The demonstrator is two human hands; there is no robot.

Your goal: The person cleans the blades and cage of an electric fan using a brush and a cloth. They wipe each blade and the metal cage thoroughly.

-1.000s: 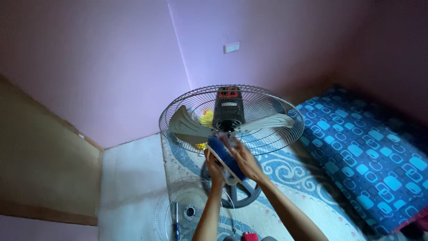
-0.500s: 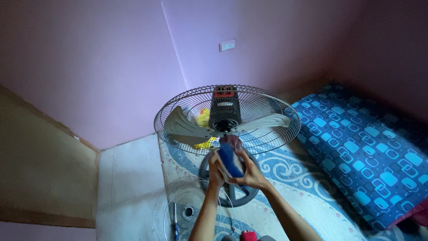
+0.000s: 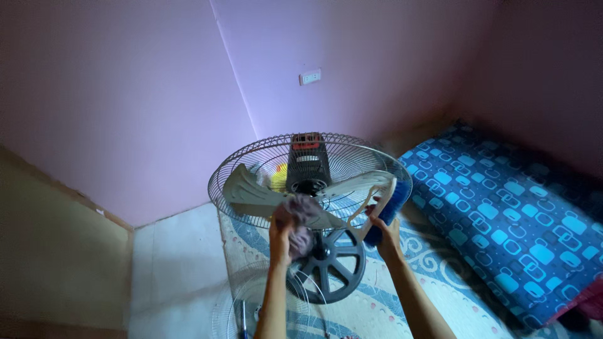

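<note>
I see my left hand (image 3: 281, 233) closed around a greyish cloth (image 3: 303, 216), pressed against the fan blade (image 3: 251, 193) that points toward 9 o'clock from the dark motor hub (image 3: 308, 164). My right hand (image 3: 383, 227) sits at about 3 o'clock from the cloth, gripping a blue brush (image 3: 384, 213) with a pale handle, just beside the tip of the right-hand blade and the wire guard (image 3: 239, 160). At 6 o'clock under both hands lies the round spoked base (image 3: 334, 267) on a patterned rug (image 3: 433, 276), with a blue mattress (image 3: 521, 220) out at 3 o'clock.
</note>
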